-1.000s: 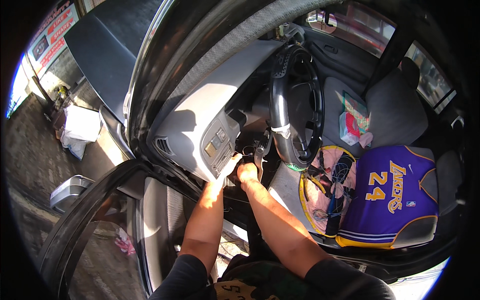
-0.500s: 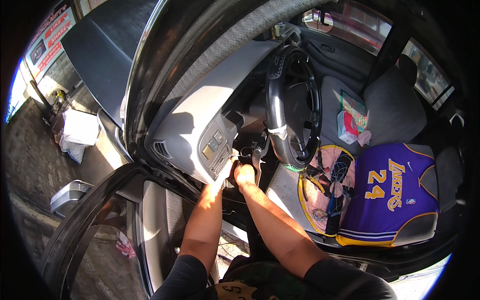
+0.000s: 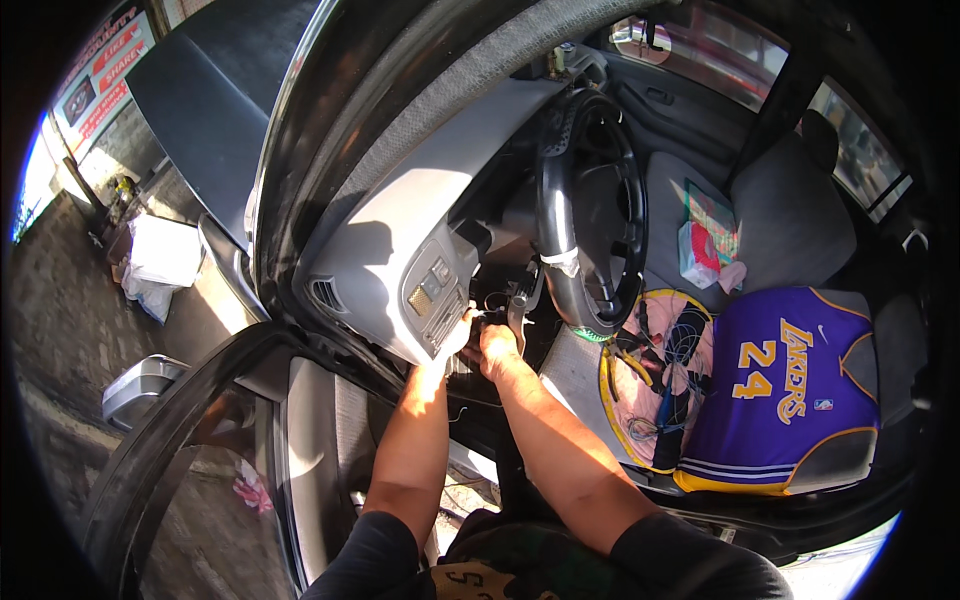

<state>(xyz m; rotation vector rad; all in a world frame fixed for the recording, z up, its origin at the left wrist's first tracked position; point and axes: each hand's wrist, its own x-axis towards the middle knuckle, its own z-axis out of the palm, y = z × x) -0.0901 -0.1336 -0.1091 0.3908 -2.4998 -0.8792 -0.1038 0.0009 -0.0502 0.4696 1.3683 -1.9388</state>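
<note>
Both of my hands reach into the dark opening at the end of the grey dashboard [image 3: 350,255], beside the steering column. My left hand [image 3: 458,338] is at the edge of the switch panel [image 3: 432,290], its fingers bent and pinched together on something too small to name. Close to its right, my right hand [image 3: 497,345] is closed, knuckles up, its fingertips hidden. A thin wire [image 3: 492,299] shows just beyond them. The black steering wheel [image 3: 556,215], with a pale wrap on its rim, stands right of my hands.
On the near seat lies a yellow-rimmed pink cloth tray [image 3: 603,400] with pliers [image 3: 633,366] and tangled wires [image 3: 685,345]. A purple jersey [image 3: 790,390] covers the backrest. A tissue box [image 3: 697,262] rests on the far seat. The open car door [image 3: 300,430] is at left.
My right hand has shifted slightly right, away from the left hand, leaving a gap between them. The left hand stays by the panel edge. The whole view has shifted slightly.
</note>
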